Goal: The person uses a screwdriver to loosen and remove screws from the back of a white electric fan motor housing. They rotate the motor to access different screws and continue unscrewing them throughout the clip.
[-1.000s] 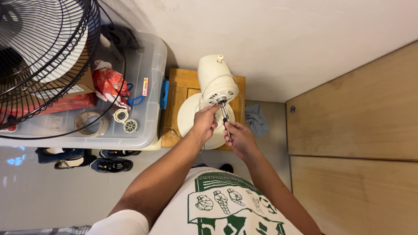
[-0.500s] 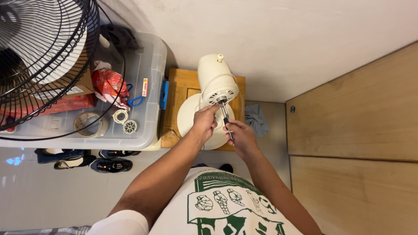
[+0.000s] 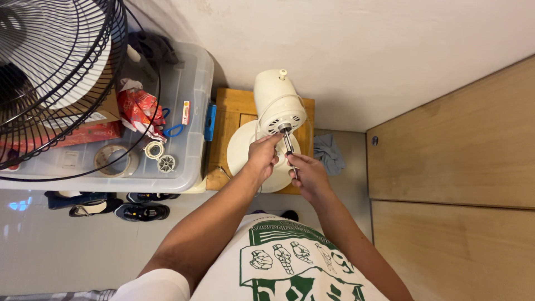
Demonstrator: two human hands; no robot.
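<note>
My right hand (image 3: 308, 174) is clamped on the metal shaft (image 3: 289, 146) sticking out of the fan motor (image 3: 278, 106); my left hand (image 3: 262, 156) seems closed on the motor's front, steadying it on the wooden stool (image 3: 234, 108). I should grip firmly and pull straight.

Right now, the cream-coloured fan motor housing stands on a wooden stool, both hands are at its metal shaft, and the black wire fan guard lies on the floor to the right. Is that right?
Not quite. The head view shows the black wire fan guard at upper left, over the clear plastic storage box, not on the floor at right. The rest holds: cream-coloured fan motor housing on the wooden stool, left hand and right hand at the metal shaft.
</note>
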